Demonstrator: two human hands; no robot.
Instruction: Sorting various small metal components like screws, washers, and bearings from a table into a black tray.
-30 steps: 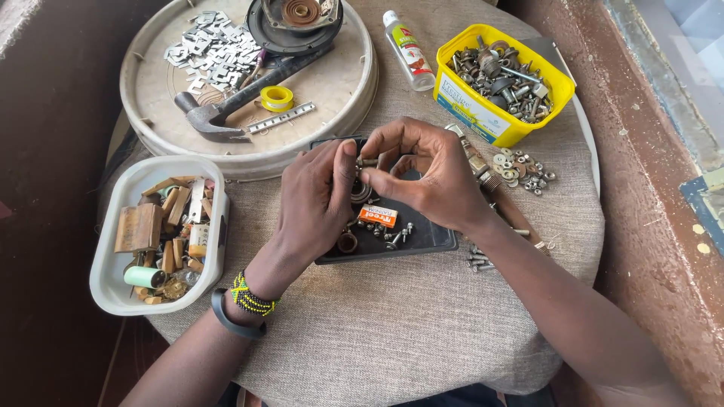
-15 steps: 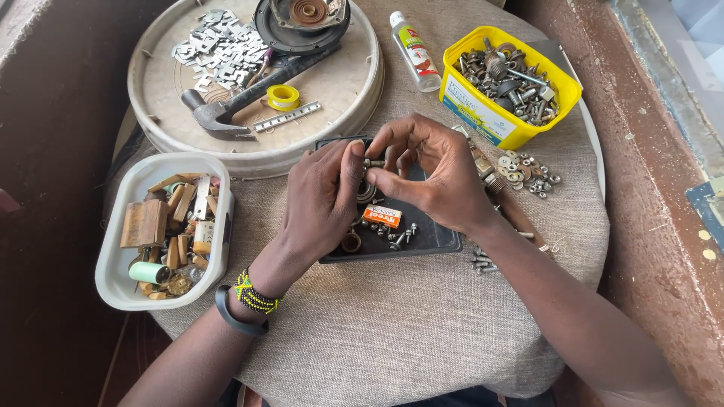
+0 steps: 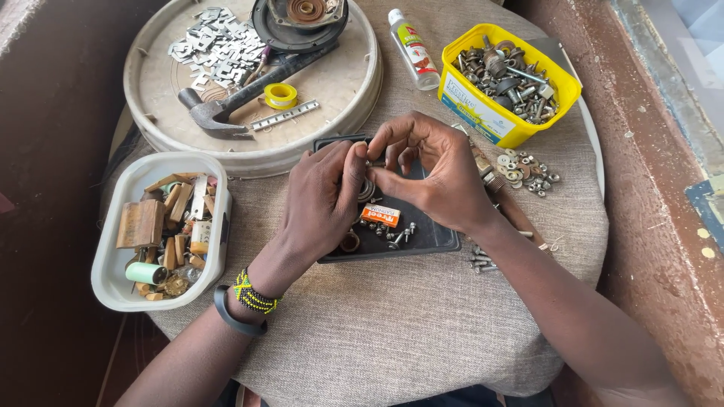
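While the view had shifted a touch since the frame before, I saw both hands unmoved: left hand [image 3: 320, 200] and right hand [image 3: 434, 173] fingers pinched shut on a small metal part [image 3: 369, 163] above the black tray [image 3: 430, 240] on the tabletop [image 3: 392, 332].

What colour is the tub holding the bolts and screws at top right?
Yellow. The tub of metal bolts shows best in the head view.

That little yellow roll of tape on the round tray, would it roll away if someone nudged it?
Probably not as it lies: the yellow tape roll rests flat on its side on the round tray, so a nudge should only slide it. Set on edge, it would likely roll. It looks small and hollow, so probably light, and the hammer beside it might stop it.
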